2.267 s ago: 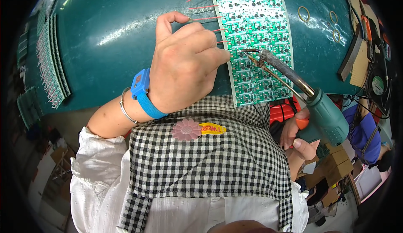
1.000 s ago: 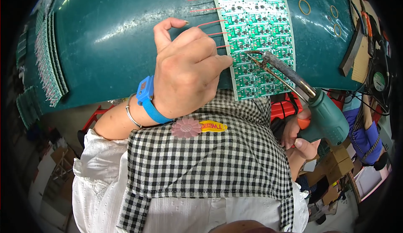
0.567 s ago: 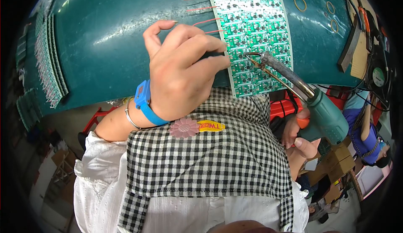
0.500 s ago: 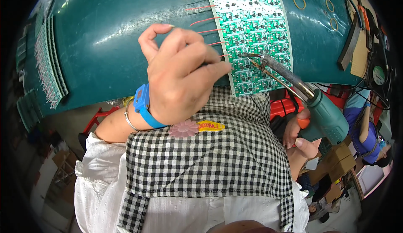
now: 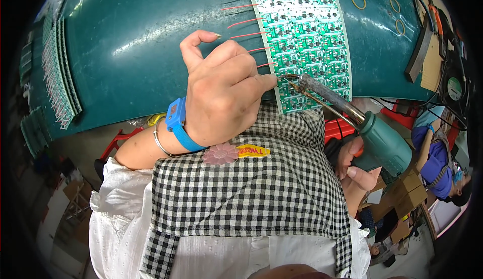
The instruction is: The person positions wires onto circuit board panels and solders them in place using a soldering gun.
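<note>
Looks to me like the worry here is your left hand (image 5: 221,90) sitting so close to the hot end, since its fingertips are right at the left edge of the circuit board panel (image 5: 307,42) and the bent tip (image 5: 288,76) of your soldering gun (image 5: 386,143) is just beside them, so a small slip of either hand could mean a burn. Your left grip looks like a pinch, but your own knuckles hide the pads, so I can't tell if a wire is in there. Your right grip is wrapped round the gun's handle, which hangs off the near side of the worktop (image 5: 141,53), so a wrist wobble could swing that long barrel (image 5: 329,98) onto parts nearby. The panel lies flat in front of you, its near end over your checked cloth apron (image 5: 241,193), and if you lean in you might nudge it and pull a joint crooked. The red wires (image 5: 245,21) are thin, slightly curved and stick out leftward, easy to snag on a cuff I reckon. Nice contrast otherwise: smooth matte plastic handle, scorched rough metal barrel, stiff green board studded with little black chips, glossy scuffed green surface under it all
</note>
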Motion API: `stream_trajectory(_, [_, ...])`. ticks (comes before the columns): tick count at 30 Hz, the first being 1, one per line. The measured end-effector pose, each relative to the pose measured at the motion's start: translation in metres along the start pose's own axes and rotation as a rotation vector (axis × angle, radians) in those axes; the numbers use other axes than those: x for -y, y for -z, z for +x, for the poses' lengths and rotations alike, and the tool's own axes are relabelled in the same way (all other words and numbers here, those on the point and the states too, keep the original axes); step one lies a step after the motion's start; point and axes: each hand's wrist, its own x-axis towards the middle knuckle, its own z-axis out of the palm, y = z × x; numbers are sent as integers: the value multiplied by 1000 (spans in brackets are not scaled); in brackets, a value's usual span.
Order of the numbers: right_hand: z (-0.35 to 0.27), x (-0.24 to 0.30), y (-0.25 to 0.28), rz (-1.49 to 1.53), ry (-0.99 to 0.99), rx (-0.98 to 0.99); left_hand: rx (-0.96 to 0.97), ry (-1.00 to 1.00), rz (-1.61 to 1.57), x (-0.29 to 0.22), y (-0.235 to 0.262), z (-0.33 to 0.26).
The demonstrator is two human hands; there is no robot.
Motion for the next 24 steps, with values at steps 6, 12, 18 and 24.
stream_trajectory(6, [1, -5, 11, -44, 12, 79, 9, -5, 5, 0, 2, 2])
stream_trajectory(12, [13, 5, -5, 17, 64, 143, 23, -9, 18, -1, 1, 2])
stream_trajectory(18, [9, 6, -6, -20, 45, 91, -8, -27, 33, 0, -1, 2])
stream_trajectory(24, [6, 3, -3, -34, 5, 89, 25, -4, 29, -1, 1, 1])
